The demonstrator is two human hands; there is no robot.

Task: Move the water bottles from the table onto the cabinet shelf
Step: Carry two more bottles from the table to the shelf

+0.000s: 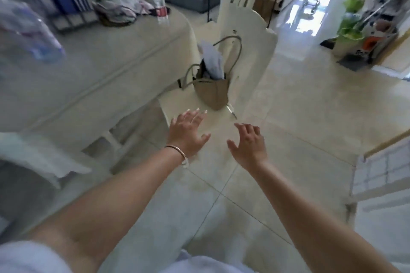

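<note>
1. Clear plastic water bottle with a red label [160, 4]: upright near the far edge of the cream-clothed table [93, 66], just beside a heap of crumpled cloth [119, 10].
2. Blurred clear plastic item [28, 29], near left (possibly another bottle; cannot tell).
3. Left hand [187, 133], bangled, and right hand [248, 146]: both spread, empty, over the floor tiles.
4. Tan woven handbag [210, 93] on a cream chair [241, 35].
5. Risk: the chair stands beside the table; a hurried reach may tip the bottle.
</note>
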